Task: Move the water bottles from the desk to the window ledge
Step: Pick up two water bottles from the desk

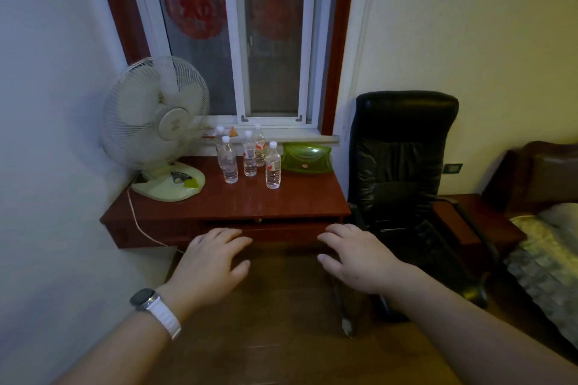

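On the red surface [281, 200] under the window, five bottles [273, 166] stand clustered between fan [156, 122] and green tray [306, 158]. Left hand [209, 262] and right hand [359, 259] hover short of them, fingers spread, holding nothing. Reaching one could topple its close neighbours. The ledge [312, 134] looks narrow; the rearmost bottle is partly hidden.

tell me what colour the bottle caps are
White, on every water bottle on the desk; head view.
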Motion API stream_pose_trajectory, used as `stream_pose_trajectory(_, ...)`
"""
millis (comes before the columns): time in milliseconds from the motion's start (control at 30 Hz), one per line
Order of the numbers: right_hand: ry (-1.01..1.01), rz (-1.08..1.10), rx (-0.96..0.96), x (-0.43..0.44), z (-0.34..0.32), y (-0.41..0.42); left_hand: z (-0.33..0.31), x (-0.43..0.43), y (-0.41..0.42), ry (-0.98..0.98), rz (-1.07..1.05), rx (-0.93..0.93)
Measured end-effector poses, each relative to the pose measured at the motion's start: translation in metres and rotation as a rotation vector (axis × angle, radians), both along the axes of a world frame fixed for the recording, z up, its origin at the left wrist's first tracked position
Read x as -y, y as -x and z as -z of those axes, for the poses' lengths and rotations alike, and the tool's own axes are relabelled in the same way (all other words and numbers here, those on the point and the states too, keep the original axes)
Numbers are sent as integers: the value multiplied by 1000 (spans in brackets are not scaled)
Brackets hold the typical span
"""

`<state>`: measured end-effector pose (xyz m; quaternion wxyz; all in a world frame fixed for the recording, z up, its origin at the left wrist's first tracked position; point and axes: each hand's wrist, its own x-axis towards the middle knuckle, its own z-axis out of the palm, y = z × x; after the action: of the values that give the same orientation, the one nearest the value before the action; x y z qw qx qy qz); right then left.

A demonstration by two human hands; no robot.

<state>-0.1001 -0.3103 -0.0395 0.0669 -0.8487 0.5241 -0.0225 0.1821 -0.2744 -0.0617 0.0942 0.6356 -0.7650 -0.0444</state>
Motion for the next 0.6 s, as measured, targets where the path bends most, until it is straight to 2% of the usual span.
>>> stream_pose_trajectory(167, -33, -6, -58, 41, 2, -39, -2, 42, -33, 4, -7, -13)
stream_pose_trajectory(600, -94, -79, -31, 170, 37, -80, 33, 150, -80, -87, -83, -19)
